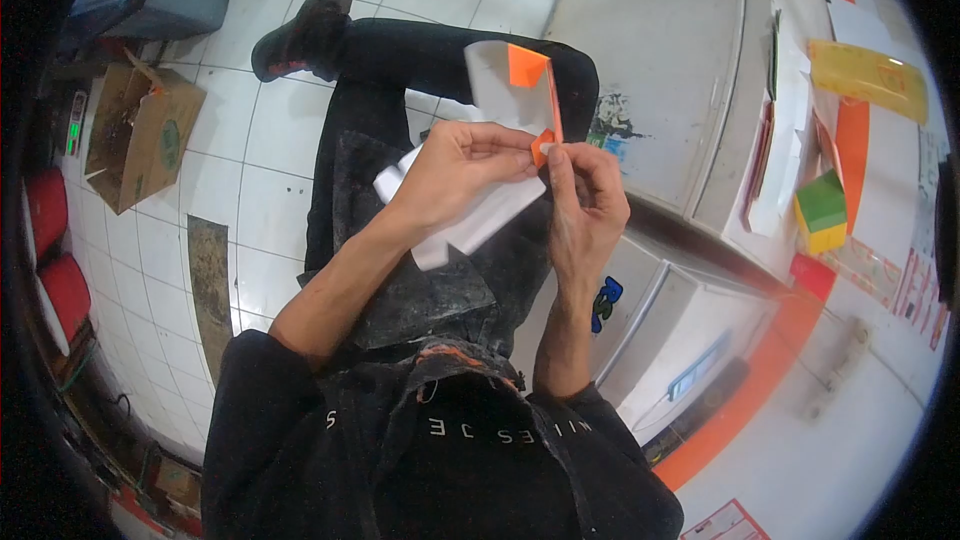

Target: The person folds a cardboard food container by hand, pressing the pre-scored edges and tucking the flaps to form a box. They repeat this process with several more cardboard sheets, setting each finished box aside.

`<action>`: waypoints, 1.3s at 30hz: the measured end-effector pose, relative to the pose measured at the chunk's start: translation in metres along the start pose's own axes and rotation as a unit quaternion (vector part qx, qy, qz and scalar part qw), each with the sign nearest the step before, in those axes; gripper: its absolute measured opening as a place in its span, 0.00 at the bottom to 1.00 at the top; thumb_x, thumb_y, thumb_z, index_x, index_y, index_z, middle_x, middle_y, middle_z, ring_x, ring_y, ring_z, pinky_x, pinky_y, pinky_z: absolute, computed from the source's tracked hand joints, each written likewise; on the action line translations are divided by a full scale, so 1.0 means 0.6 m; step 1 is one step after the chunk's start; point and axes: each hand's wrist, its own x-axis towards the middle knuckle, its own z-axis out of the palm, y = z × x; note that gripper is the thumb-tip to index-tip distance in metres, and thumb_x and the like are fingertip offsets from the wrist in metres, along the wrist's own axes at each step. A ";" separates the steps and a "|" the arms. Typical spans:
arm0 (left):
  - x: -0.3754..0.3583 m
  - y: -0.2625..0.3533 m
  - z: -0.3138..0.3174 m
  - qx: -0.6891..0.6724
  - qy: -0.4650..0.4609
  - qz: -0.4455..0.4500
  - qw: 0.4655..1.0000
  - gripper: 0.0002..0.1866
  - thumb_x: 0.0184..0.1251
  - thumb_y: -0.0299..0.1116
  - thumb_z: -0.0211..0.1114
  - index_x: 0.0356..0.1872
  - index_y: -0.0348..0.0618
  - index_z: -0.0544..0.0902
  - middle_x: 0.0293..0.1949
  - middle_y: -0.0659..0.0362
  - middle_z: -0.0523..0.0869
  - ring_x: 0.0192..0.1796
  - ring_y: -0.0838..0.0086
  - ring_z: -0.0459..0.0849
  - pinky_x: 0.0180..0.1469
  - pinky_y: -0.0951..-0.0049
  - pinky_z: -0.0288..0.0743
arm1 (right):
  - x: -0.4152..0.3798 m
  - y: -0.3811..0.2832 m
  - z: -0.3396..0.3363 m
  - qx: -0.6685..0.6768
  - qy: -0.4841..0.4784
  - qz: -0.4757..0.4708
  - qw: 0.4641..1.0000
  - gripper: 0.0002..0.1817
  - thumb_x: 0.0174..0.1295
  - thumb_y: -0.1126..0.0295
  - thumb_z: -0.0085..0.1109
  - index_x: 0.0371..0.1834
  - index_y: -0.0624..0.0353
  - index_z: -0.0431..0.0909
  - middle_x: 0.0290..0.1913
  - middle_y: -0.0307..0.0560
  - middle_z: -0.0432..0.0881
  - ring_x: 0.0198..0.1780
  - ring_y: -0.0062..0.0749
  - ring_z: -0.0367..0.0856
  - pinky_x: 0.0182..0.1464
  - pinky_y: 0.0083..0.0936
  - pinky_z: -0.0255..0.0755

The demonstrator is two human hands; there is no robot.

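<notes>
I sit with one leg crossed over my lap and hold a sheet of paper (505, 90) that is white on one side and orange on the other. My left hand (455, 172) grips the paper from the left, fingers curled over a folded part. My right hand (585, 205) pinches a small orange corner (541, 143) of the same paper between thumb and fingers. Both hands meet at that fold, above my dark trousers. The lower white part of the paper (470, 230) hangs below my left hand.
A white and orange desk (870, 270) stands at the right with a green and yellow block (822, 210), a yellow sheet (865, 75) and papers. An open cardboard box (135, 135) sits on the tiled floor at the left. My shoe (300, 32) points away.
</notes>
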 end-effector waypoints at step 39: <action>-0.019 -0.022 -0.023 0.009 0.023 -0.027 0.999 0.12 0.72 0.25 0.70 0.54 0.34 0.88 0.47 0.53 0.92 0.49 0.75 0.90 0.57 0.73 0.85 | -0.005 0.009 0.003 0.121 -0.093 0.147 0.977 0.07 0.67 0.76 0.70 0.44 0.68 0.85 0.44 0.40 0.85 0.43 0.19 0.85 0.49 0.19 0.81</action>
